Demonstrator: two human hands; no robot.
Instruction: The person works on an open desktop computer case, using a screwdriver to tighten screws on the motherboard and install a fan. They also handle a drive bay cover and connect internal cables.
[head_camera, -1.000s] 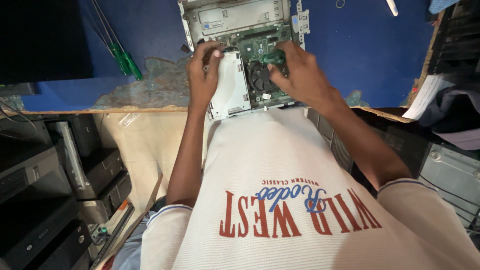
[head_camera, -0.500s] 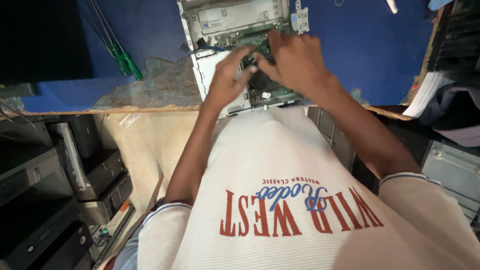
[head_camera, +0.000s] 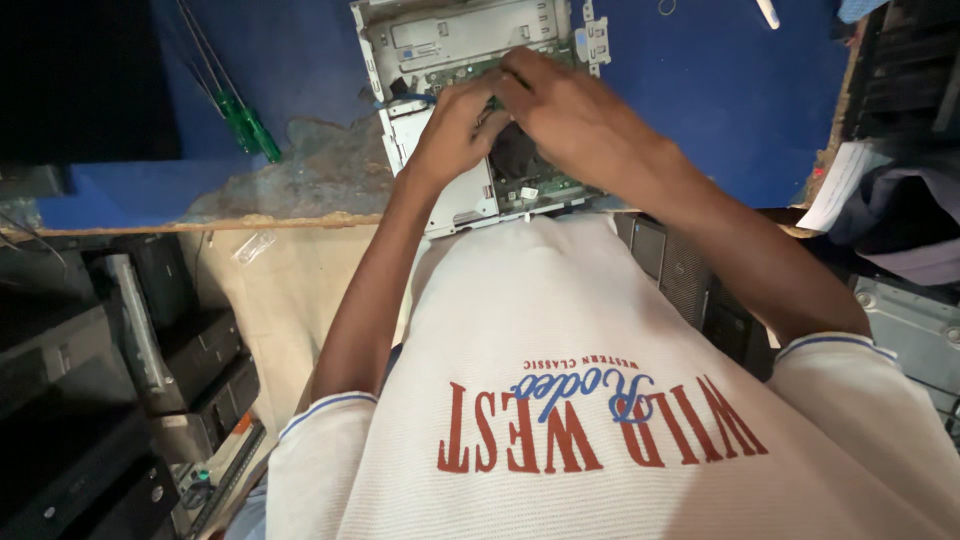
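An open silver computer case (head_camera: 440, 40) lies on a blue table (head_camera: 700, 90) in front of me, with a green circuit board (head_camera: 545, 190) and a black fan inside. My left hand (head_camera: 450, 130) reaches in over the pale metal tray (head_camera: 455, 205), fingers bunched beside a blue cable (head_camera: 400, 98). My right hand (head_camera: 575, 120) lies across the board, its fingertips at the case's upper middle. The two hands touch each other. Whatever lies under the fingers is hidden.
Two green-handled screwdrivers (head_camera: 250, 125) lie on the table to the left, beside a worn, peeling patch (head_camera: 290, 185). White paper (head_camera: 835, 185) hangs off the right edge. Dark electronic units (head_camera: 150, 330) are stacked below on the left, and more gear stands at the right (head_camera: 910, 330).
Both hands have moved up and deeper into the case. The left hand has shifted right off the tray's edge and now meets the right hand over the board.
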